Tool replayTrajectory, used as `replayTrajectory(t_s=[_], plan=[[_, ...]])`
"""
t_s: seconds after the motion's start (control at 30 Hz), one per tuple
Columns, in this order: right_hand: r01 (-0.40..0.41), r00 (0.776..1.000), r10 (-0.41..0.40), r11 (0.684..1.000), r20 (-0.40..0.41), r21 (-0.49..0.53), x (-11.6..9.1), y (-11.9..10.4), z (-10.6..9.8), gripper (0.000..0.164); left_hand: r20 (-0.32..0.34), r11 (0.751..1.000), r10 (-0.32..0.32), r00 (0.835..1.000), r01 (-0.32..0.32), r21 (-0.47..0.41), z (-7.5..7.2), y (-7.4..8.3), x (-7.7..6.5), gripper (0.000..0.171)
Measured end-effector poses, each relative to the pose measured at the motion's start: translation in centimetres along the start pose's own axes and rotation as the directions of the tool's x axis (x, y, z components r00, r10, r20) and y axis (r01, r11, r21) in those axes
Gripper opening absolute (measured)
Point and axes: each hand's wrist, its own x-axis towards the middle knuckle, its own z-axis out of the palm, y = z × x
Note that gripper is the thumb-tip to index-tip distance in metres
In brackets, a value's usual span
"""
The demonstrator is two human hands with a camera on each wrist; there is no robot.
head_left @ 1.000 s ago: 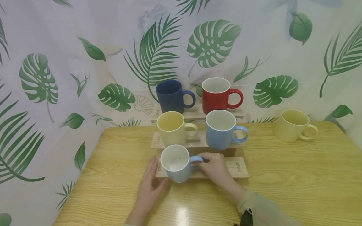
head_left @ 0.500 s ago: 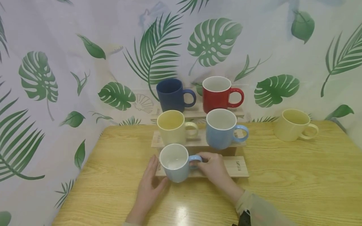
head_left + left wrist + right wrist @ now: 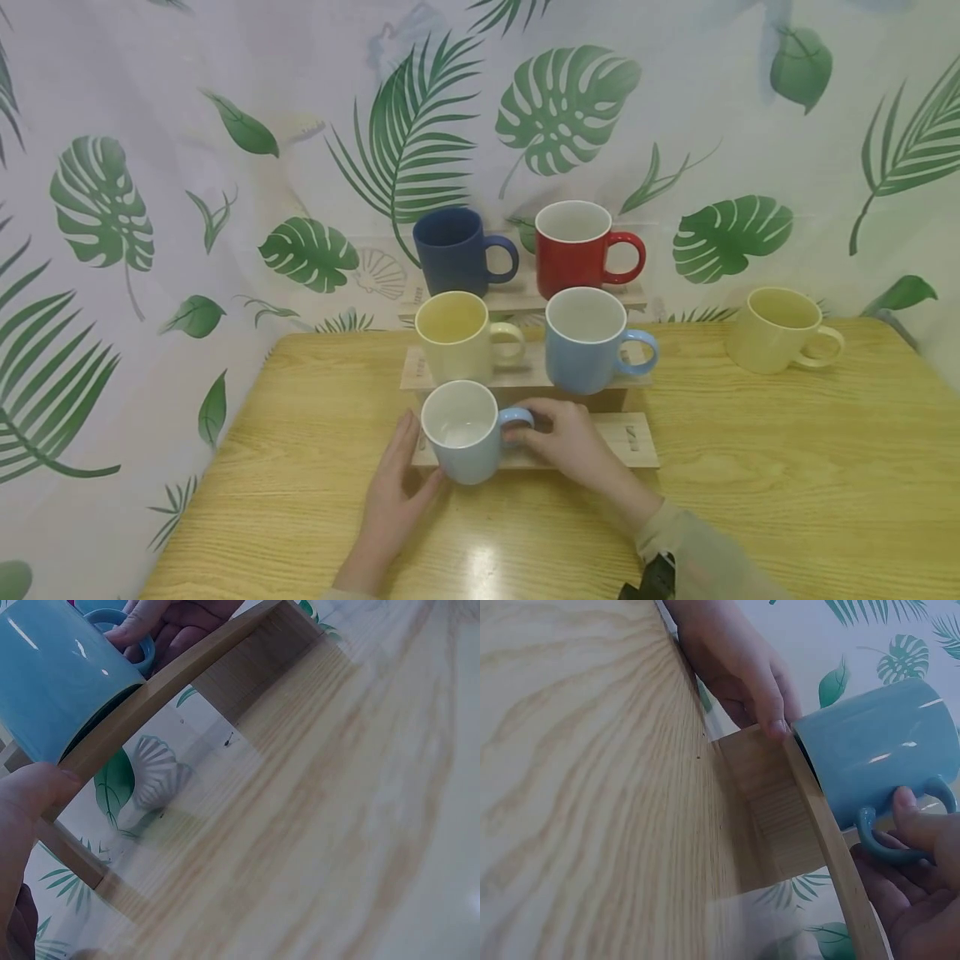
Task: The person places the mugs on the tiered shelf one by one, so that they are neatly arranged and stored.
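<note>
A light-blue mug (image 3: 463, 446) with a white inside stands at the left part of the lowest step of a wooden tiered rack (image 3: 628, 442), its base right at the step's front edge. My right hand (image 3: 573, 442) pinches the mug's handle (image 3: 889, 851) between thumb and fingers. At the step's left end lies my left hand (image 3: 393, 492), fingers extended along the end and thumb (image 3: 45, 787) at the front edge, close to the mug's base. Just behind, on the middle step, are a yellow mug (image 3: 453, 346) and another blue mug (image 3: 585, 350).
The top step holds a navy mug (image 3: 452, 254) and a red mug (image 3: 572, 258). Another yellow mug (image 3: 772, 333) stands on the wooden table (image 3: 787, 467) at the back right. A leaf-patterned cloth (image 3: 300, 100) hangs behind and at the left.
The light-blue mug has shifted slightly left along the lowest step, with my right hand still on its handle. My left hand has stayed at the step's left end.
</note>
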Motion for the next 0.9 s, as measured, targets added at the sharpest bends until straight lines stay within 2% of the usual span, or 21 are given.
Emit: replayTrajectory(t_s=[0.1, 0.23, 0.37, 0.57, 0.7, 0.9], plan=[[-0.004, 1.000, 0.004, 1.000, 0.031, -0.008, -0.2, 0.1, -0.5, 0.031, 0.010, 1.000, -0.021, 1.000, 0.021, -0.002, 0.0, 0.2, 0.0, 0.074], [-0.036, 0.997, 0.033, 0.998, 0.070, 0.050, -0.7, 0.3, -1.3, 0.037, 0.020, 0.999, -0.040, 0.999, 0.040, -0.013, -0.1, 0.3, 0.0, 0.075], [-0.069, 0.995, 0.064, 0.995, 0.075, 0.071, -1.5, 0.7, -2.3, 0.038, 0.021, 0.999, -0.039, 0.999, 0.040, -0.017, 0.0, 0.3, 0.0, 0.076], [-0.057, 0.993, 0.045, 0.992, 0.109, 0.110, -2.9, 1.3, -3.9, 0.037, 0.022, 0.998, -0.050, 0.998, 0.051, -0.024, 0.0, 0.2, 0.0, 0.077], [-0.060, 0.992, 0.053, 0.996, 0.116, 0.060, -3.6, 1.5, -5.4, 0.036, 0.025, 0.998, -0.059, 0.998, 0.060, -0.028, -0.1, 0.3, -0.1, 0.078], [-0.126, 0.984, 0.120, 0.991, 0.128, 0.035, -4.9, 1.6, -8.3, 0.034, 0.028, 0.998, -0.061, 0.998, 0.061, -0.018, -0.1, 0.4, -0.1, 0.078]])
